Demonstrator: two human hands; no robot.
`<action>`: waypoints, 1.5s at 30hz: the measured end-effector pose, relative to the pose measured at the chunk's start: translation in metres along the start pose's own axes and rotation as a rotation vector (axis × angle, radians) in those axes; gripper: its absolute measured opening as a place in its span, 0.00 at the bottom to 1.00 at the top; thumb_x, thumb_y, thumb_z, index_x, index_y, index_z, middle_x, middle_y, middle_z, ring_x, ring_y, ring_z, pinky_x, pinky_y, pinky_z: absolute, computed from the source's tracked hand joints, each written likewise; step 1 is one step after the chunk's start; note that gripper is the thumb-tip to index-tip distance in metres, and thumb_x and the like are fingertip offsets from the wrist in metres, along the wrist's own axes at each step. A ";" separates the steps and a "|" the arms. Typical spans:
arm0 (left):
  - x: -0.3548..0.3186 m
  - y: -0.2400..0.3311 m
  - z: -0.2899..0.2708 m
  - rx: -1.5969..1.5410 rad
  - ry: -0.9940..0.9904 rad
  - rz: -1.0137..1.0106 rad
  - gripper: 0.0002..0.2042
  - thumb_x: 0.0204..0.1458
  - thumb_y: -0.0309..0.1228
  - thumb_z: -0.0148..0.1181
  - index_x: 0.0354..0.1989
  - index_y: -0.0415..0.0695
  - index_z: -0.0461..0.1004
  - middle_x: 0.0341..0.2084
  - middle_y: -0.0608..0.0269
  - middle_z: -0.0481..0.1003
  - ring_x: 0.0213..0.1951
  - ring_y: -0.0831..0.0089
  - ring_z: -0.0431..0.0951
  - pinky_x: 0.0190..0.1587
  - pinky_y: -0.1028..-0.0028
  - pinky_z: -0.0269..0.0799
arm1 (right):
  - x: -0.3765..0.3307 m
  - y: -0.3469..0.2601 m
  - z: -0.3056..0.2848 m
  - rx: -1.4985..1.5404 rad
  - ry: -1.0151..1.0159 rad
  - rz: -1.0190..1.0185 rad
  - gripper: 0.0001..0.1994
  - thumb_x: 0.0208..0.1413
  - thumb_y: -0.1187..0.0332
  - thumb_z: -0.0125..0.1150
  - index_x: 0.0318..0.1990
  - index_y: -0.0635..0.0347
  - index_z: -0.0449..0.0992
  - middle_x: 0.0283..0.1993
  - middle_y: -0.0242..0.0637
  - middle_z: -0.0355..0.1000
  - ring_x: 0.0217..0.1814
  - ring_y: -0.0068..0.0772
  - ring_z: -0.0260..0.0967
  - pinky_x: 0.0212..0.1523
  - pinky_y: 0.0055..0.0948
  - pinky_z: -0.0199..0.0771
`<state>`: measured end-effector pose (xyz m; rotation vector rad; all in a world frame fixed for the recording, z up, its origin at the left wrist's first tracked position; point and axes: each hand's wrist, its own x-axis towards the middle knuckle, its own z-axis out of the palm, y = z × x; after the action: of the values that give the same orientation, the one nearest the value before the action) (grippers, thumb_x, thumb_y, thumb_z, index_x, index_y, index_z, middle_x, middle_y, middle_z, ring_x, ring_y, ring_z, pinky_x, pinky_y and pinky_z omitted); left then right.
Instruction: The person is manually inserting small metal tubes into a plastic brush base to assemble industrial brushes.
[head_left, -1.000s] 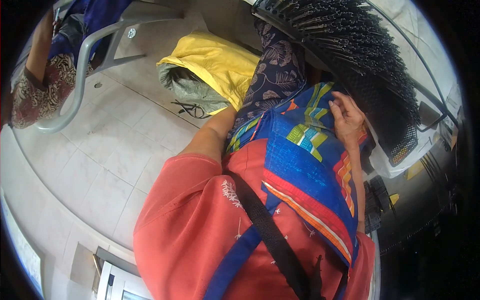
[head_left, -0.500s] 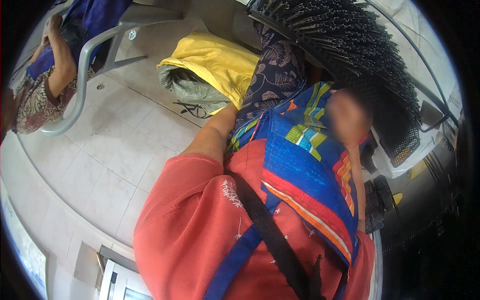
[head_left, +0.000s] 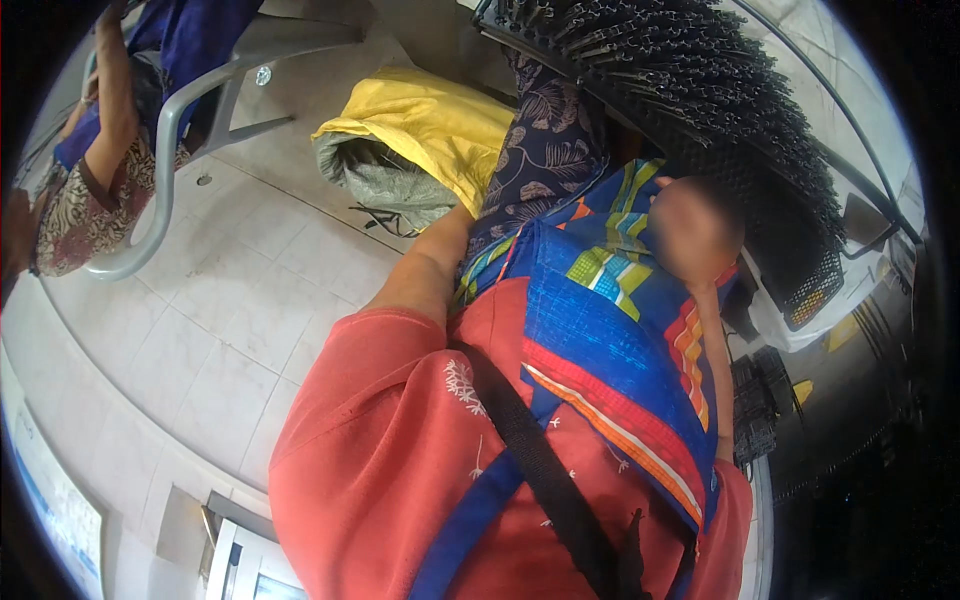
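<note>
My left forearm [head_left: 425, 275] reaches away to the mouth of a yellow sack [head_left: 430, 125] with a grey lining. The left hand itself is hidden beside the sack and my dark leaf-print trousers [head_left: 545, 165]. My right hand [head_left: 697, 232] rests over my lap at the edge of a colourful striped apron [head_left: 600, 310]. It is blurred, so its fingers and anything in them cannot be made out. Just beyond it is a black perforated crate [head_left: 812, 300], heaped with a dense mass of thin black pieces with small looped ends [head_left: 690, 80].
A grey plastic chair [head_left: 165, 190] stands at the left, with another person's arm [head_left: 115, 120] behind it. Pale floor tiles [head_left: 230, 320] lie at the left. Bundles of dark pieces [head_left: 755, 400] and a white bag [head_left: 790, 330] are at the right.
The other person's forearm at the far left has moved upward, its hand now at the frame's edge. My own arms, the sack and the crate show only a slight shift.
</note>
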<state>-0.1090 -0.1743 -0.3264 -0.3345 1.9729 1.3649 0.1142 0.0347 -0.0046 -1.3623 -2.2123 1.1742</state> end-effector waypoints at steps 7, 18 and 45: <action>0.001 0.007 0.000 -0.016 0.039 -0.028 0.17 0.52 0.37 0.57 0.48 0.43 0.72 0.43 0.59 0.73 0.42 0.63 0.72 0.44 0.62 0.67 | 0.001 0.006 0.001 0.027 -0.010 0.021 0.12 0.50 0.79 0.62 0.43 0.66 0.78 0.28 0.34 0.70 0.25 0.18 0.62 0.27 0.20 0.66; -0.003 0.026 0.007 -0.060 0.043 -0.061 0.17 0.51 0.36 0.57 0.48 0.42 0.72 0.42 0.58 0.73 0.41 0.63 0.72 0.43 0.62 0.68 | -0.003 0.008 0.001 0.032 0.005 0.037 0.12 0.50 0.78 0.62 0.44 0.65 0.78 0.29 0.33 0.70 0.25 0.19 0.64 0.28 0.21 0.67; -0.010 0.076 0.007 -0.160 0.123 -0.120 0.16 0.51 0.34 0.58 0.46 0.41 0.73 0.40 0.58 0.74 0.39 0.64 0.73 0.42 0.62 0.69 | -0.003 0.029 0.015 0.103 0.032 -0.058 0.12 0.49 0.79 0.61 0.42 0.64 0.78 0.30 0.34 0.72 0.24 0.19 0.63 0.27 0.20 0.65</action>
<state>-0.1426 -0.1385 -0.2666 -0.6143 1.9123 1.4575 0.1246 0.0316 -0.0356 -1.2598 -2.1232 1.2193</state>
